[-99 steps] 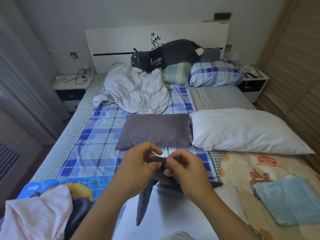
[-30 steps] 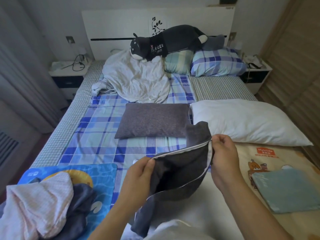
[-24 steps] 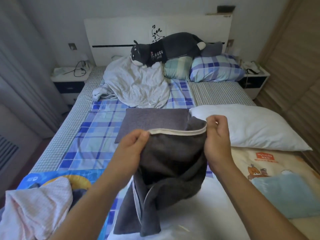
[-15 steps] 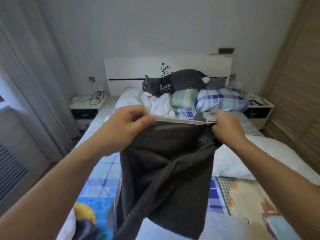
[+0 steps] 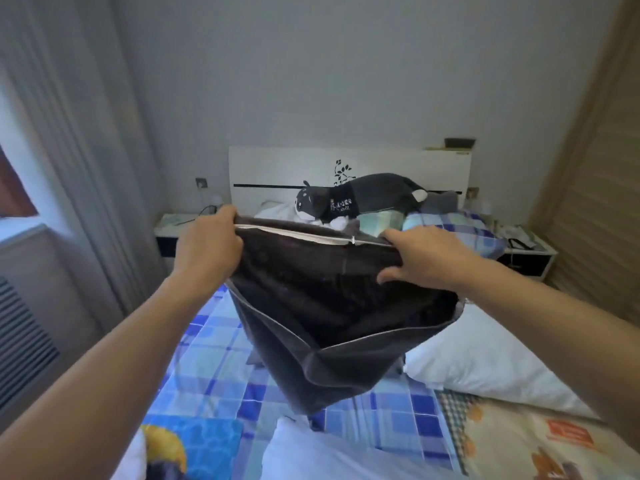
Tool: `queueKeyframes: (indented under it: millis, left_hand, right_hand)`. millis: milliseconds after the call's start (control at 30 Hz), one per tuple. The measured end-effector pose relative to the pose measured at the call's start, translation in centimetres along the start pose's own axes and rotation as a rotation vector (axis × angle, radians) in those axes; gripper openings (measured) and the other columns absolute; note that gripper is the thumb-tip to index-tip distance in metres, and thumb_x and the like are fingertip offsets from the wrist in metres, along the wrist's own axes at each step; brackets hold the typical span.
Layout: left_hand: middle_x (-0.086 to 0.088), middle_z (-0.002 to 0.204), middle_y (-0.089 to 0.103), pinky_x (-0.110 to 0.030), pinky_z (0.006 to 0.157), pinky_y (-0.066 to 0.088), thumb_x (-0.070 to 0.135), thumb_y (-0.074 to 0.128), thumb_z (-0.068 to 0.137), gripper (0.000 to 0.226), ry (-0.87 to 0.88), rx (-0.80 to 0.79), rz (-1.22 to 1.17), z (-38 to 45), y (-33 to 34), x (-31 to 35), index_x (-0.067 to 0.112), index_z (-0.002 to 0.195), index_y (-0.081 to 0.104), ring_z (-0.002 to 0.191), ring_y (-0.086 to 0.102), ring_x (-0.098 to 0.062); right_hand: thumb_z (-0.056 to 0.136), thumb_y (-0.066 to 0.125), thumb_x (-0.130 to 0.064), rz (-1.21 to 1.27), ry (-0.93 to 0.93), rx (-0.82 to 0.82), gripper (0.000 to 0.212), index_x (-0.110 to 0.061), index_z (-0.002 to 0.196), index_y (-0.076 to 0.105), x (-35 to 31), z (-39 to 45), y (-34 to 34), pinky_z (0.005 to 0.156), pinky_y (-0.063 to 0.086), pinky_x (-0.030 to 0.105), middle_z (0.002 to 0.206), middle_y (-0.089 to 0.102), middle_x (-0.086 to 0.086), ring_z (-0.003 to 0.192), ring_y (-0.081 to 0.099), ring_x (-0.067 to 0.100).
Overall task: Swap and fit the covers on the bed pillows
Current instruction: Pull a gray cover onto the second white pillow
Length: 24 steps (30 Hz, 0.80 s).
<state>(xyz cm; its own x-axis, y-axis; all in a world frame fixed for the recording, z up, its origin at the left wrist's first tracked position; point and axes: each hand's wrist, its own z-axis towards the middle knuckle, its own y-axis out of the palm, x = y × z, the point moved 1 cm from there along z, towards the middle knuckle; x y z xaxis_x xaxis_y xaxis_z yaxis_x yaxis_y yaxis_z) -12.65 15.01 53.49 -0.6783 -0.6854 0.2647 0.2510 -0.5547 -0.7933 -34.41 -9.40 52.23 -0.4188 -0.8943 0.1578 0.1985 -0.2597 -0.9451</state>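
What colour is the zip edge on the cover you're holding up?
White or cream, along the dark grey cover's top edge; head view.

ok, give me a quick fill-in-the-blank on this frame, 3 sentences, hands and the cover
1. Both hands, left and right, hold up the dark grey ____ by its zipper edge.
2. The bare white pillow lies on the bed under the ____ arm.
3. The plush cat lies against the white ____.

Missing: pillow cover; right; headboard
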Motion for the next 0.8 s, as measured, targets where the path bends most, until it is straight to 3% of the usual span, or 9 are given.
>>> queueKeyframes:
  millis: [100,267,367,467,533,600,667,733,800]
  left_hand:
    - [-0.014,0.087,0.058,-0.037,0.067,0.038,-0.004,0.044,0.082,0.016,-0.029,-0.165,-0.252,-0.1,0.9,0.4,0.011,0.079,0.050,0.085,0.055,-0.035]
    - [-0.018,0.084,0.063,-0.031,0.069,0.046,-0.011,0.038,0.085,0.028,-0.400,-0.598,-1.236,-2.4,1.4,2.4,-0.005,0.096,0.063,0.078,0.059,-0.027]
    - [-0.016,0.090,0.068,-0.029,0.067,0.051,0.007,0.050,0.089,0.017,-0.420,-0.792,-1.326,-3.2,0.7,2.2,0.004,0.094,0.066,0.073,0.066,-0.021]
    - [-0.002,0.116,0.074,-0.026,0.086,0.057,0.024,0.066,0.094,0.024,-0.114,-1.066,-1.147,-4.7,0.3,2.4,0.018,0.117,0.068,0.102,0.072,-0.014]
    - [0.011,0.113,0.074,-0.026,0.092,0.053,0.029,0.078,0.086,0.032,0.063,-1.082,-0.931,-5.6,1.5,3.3,0.028,0.116,0.069,0.105,0.069,-0.005]
    - [0.007,0.092,0.073,-0.038,0.085,0.054,0.036,0.078,0.083,0.021,0.076,-0.934,-0.752,-6.6,3.4,4.3,0.019,0.093,0.071,0.088,0.068,-0.010]
    - [-0.011,0.098,0.074,-0.047,0.088,0.057,0.021,0.064,0.089,0.020,-0.133,-0.901,-0.963,-7.4,5.3,5.0,0.004,0.097,0.070,0.092,0.071,-0.025]
    - [-0.022,0.111,0.071,-0.038,0.083,0.059,0.006,0.051,0.092,0.025,-0.473,-0.929,-1.333,-7.7,6.2,5.0,-0.002,0.107,0.070,0.096,0.071,-0.030]
    - [-0.026,0.126,0.065,-0.036,0.087,0.054,0.011,0.050,0.092,0.036,-0.578,-0.914,-1.509,-7.4,6.6,4.0,-0.006,0.120,0.065,0.103,0.066,-0.030]
  right_hand:
    - [0.088,0.054,-0.020,-0.125,0.194,-0.030,0.023,-0.021,0.111,0.055,1.6,0.5,2.5,0.067,0.049,0.038,0.099,0.064,0.010,0.090,0.064,0.036]
    - [0.081,0.049,-0.004,0.387,0.512,0.155,0.017,-0.017,0.074,0.058,2.6,2.4,2.6,0.067,0.036,0.034,0.094,0.065,0.021,0.092,0.060,0.040]
    - [0.084,0.045,-0.003,0.818,0.577,0.126,0.020,-0.010,0.069,0.057,0.2,2.1,2.3,0.066,0.043,0.035,0.086,0.066,0.016,0.089,0.062,0.034]
    - [0.083,0.044,-0.004,1.102,0.600,-0.011,0.026,-0.007,0.083,0.070,-1.3,2.0,1.5,0.078,0.056,0.040,0.088,0.071,0.015,0.084,0.067,0.032]
    - [0.086,0.050,-0.004,1.207,0.632,-0.099,0.024,-0.004,0.094,0.072,-2.4,2.0,1.2,0.078,0.058,0.043,0.095,0.072,0.020,0.084,0.070,0.034]
    - [0.088,0.051,-0.001,1.289,0.605,-0.151,0.022,0.001,0.099,0.071,-3.8,1.8,0.9,0.070,0.057,0.039,0.095,0.071,0.021,0.078,0.067,0.032]
    - [0.090,0.049,0.001,1.244,0.520,-0.203,0.023,0.002,0.097,0.071,-4.9,1.1,0.9,0.064,0.053,0.031,0.086,0.069,0.018,0.073,0.064,0.027]
    - [0.091,0.054,-0.006,0.990,0.368,-0.228,0.017,-0.008,0.085,0.070,-4.9,-0.1,1.1,0.058,0.045,0.023,0.076,0.066,0.007,0.067,0.058,0.017]
    - [0.089,0.066,-0.012,0.799,0.263,-0.266,0.019,-0.016,0.071,0.062,-4.1,-1.3,1.8,0.053,0.033,0.021,0.064,0.056,-0.006,0.060,0.047,0.008]
